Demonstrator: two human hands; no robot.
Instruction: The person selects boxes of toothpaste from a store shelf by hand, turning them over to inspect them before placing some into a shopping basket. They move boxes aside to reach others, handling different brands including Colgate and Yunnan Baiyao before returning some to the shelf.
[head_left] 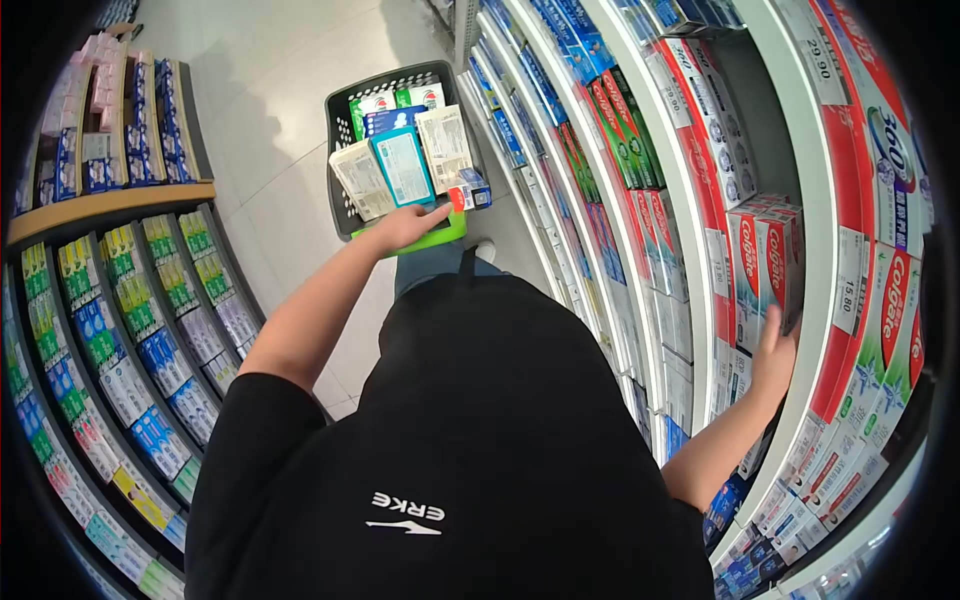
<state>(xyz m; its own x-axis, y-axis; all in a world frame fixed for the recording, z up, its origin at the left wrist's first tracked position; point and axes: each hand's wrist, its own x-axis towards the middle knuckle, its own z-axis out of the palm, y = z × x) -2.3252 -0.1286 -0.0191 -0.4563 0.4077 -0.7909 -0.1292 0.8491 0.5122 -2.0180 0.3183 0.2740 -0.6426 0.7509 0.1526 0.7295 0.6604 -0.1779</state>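
Now, left hand (408, 226) curls round basket handle (442, 237); right hand (775, 352) fingers (spread open) touch toothpaste box (766, 262).

bright, even light; fisheye-warped edges

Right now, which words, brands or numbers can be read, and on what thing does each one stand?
"Colgate": red toothpaste boxes by the right hand.
"360": box at the upper right.
"29.90": upper price tag.
"15.80": lower price tag.
"ERKE": black shirt, upside down.
Too small to read: packs in the basket, boxes on the left shelves.
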